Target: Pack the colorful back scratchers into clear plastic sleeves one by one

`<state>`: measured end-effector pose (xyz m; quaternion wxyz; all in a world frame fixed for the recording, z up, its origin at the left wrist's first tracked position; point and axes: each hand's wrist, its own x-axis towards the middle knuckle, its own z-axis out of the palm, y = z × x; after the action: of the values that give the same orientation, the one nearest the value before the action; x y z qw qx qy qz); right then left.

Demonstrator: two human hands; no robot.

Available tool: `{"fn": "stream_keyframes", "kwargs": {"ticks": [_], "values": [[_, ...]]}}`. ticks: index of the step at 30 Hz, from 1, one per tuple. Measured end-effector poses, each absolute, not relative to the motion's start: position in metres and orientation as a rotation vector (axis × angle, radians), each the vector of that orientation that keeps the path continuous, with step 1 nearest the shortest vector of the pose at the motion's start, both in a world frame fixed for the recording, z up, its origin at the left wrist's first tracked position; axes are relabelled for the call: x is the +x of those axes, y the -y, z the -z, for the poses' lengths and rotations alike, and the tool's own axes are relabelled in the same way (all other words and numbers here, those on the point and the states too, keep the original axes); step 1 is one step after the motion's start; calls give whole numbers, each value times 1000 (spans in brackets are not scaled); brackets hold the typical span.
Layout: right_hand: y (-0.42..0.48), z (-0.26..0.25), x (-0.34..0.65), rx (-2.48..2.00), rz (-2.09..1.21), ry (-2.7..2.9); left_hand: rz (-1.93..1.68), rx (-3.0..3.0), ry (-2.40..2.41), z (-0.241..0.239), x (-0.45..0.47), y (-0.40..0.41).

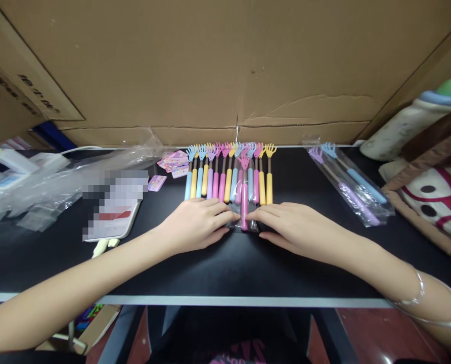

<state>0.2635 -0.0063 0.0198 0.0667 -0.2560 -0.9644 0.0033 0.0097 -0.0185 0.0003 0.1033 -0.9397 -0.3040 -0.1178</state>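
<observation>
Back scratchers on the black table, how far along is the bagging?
Done: two bagged scratchers, purple and blue, lie at the right. In hand: the left hand and right hand press a clear bag that seems to hold a pink scratcher. Left: a row of loose scratchers, about a dozen, lies unbagged behind it.
</observation>
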Motion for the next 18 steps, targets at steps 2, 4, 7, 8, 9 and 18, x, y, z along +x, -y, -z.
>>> {"fn": "stream_keyframes", "kwargs": {"ticks": [2, 4, 7, 8, 9, 18], "values": [[6, -18, 264, -760, 7, 2900, 332, -2769, 897, 0, 10, 19], [5, -17, 264, -742, 14, 2901, 315, -2767, 899, 0, 10, 19], [4, -16, 263, -738, -6, 2896, 299, -2783, 923, 1, 10, 20], [4, -17, 263, -745, -34, 2893, 300, -2797, 943, 0, 10, 21], [4, -18, 263, -759, -72, 2891, 307, -2814, 974, 0, 10, 21], [3, -23, 263, -838, -262, 2873, 432, -2911, 1237, -3, 12, 22]]}}
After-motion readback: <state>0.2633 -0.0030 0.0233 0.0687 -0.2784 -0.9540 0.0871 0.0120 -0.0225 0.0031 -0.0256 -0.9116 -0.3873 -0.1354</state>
